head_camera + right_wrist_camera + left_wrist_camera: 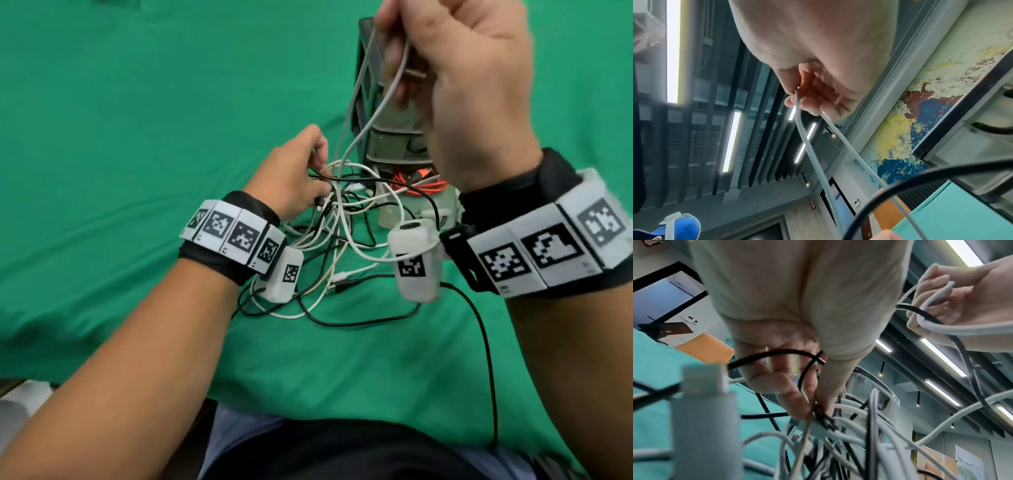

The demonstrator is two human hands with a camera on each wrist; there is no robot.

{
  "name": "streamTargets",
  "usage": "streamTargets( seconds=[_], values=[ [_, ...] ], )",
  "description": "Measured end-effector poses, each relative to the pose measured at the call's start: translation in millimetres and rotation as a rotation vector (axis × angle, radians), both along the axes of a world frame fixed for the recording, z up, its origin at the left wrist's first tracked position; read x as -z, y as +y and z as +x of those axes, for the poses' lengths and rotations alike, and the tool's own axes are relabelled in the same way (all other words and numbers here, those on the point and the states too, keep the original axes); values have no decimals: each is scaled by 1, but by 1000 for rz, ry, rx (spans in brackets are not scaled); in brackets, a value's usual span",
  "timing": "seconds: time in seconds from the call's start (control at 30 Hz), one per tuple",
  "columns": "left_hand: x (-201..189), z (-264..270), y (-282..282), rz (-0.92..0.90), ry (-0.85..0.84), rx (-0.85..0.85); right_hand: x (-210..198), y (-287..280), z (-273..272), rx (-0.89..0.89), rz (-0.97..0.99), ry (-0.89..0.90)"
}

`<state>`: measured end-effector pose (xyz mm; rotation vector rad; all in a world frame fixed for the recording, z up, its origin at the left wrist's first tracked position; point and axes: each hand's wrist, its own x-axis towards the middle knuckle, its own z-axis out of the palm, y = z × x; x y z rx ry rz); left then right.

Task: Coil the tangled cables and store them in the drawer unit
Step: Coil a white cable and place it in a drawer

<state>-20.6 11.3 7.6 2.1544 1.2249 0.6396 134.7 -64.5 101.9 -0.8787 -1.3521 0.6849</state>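
Note:
A tangle of white and black cables (335,233) lies on the green cloth in front of the dark drawer unit (383,113). My right hand (455,85) is raised above the tangle and grips a white cable (363,126), whose two strands (818,146) hang down from the curled fingers. My left hand (294,171) sits low at the tangle's left edge, and its fingertips (809,402) pinch black and white strands (824,418). The unit's lowest drawer (418,195) stands open with an orange cable (418,181) inside.
The green cloth (137,137) covers the whole table. A thin black lead (486,342) runs from the right wrist camera toward my lap. A white connector (702,386) hangs close to the left wrist camera. Loose cable ends (342,284) lie near the table's front.

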Motion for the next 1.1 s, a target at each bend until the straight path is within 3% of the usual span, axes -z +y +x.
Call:
streamTargets(
  seconds=[0.17, 0.3, 0.4, 0.5, 0.67, 0.83, 1.1],
  values=[
    [1, -3, 4, 18, 40, 1, -1, 4, 9, 80, 168, 116],
    [5, -9, 8, 6, 96, -20, 0, 7, 22, 225, 199, 155],
    [7, -12, 10, -48, 75, -49, 2, 5, 25, 212, 229, 170],
    [10, -10, 7, -57, 92, -13, 2, 4, 22, 93, 94, 235],
    [13, -4, 6, -20, 81, -10, 8, -6, 23, 29, -139, 55],
    [8, 0, 9, 22, 139, -80, 23, -4, 31, -157, -355, 189],
    [3, 2, 6, 58, 148, -255, 54, 2, 31, -233, -475, 118]
  ],
)
